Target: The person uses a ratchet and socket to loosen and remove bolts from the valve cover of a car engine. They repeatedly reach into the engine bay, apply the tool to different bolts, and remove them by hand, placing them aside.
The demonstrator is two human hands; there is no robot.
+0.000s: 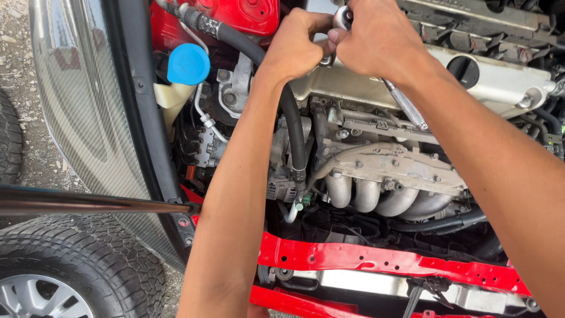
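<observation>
Over one engine cover [500, 79], two hands — left hand [294, 44], right hand [376, 38] — fingers closed gripping one ratchet [406, 105].

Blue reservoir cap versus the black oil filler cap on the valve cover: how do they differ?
The blue reservoir cap is bright, smooth and looks larger, on a cream tank by the fender. The black oil filler cap is dark, has a raised grip bar and sits in the pale valve cover. Both are round and neither hand touches them.
</observation>
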